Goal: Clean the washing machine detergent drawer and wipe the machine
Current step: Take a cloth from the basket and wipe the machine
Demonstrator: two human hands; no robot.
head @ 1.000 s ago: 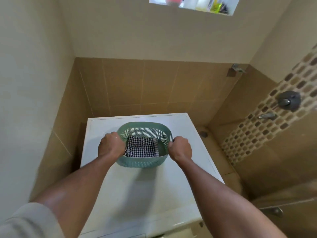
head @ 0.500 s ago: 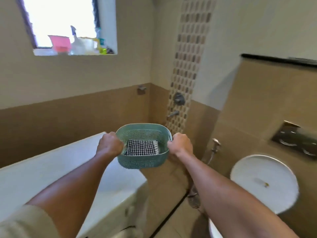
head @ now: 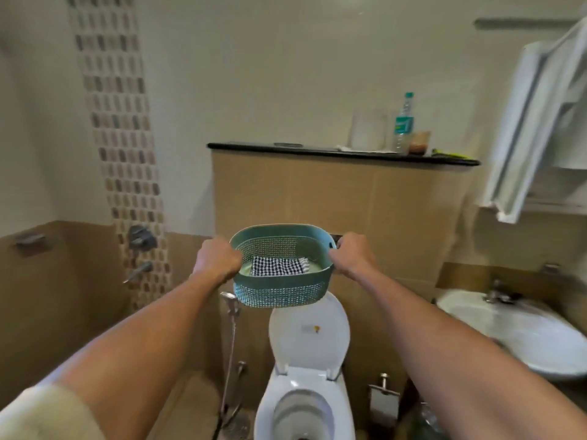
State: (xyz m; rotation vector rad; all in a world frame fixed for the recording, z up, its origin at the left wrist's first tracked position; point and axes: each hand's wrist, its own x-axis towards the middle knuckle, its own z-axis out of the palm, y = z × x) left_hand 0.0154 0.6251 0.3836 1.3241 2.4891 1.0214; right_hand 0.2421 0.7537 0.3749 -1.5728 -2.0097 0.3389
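Both hands are on the teal basket (head: pixel 279 293) right now. My left hand (head: pixel 217 260) is curled over the left rim and my right hand (head: pixel 351 258) is wrapped round the right rim next to the handle slot. It's held up in the air at arm's length, roughly level, tipped slightly so I can see inside.

Inside the basket is a black-and-white checked cloth (head: pixel 276 266), folded and lying flat on the bottom. There's a pale patch showing beside it on the left (could be the basket floor or something else under the cloth, I can't tell). The basket's walls are perforated all round, with a solid band at the rim.

From where I'm looking, the basket hangs in front of the tan tiled half-wall, just above the raised toilet lid (head: pixel 308 331). The toilet (head: pixel 305 404) is open below it, with the bowl showing.

Other containers are up on the black ledge (head: pixel 343 152) on top of that half-wall:
- a clear plastic bottle (head: pixel 404 125) with a green label and a pale cap, standing upright
- a clear tub (head: pixel 368 130) just left of it (too blurry to say what's in it)
- a small jar (head: pixel 419 142) with something brownish in it, right beside the bottle

To the right there's a white sink (head: pixel 521 331) with a tap (head: pixel 497 292) at the back, and a white cabinet door (head: pixel 533 122) hanging open above it. On the left wall there's a shower valve (head: pixel 141 236) on the mosaic strip (head: pixel 120 122), and a hand sprayer (head: pixel 230 301) hangs beside the toilet.
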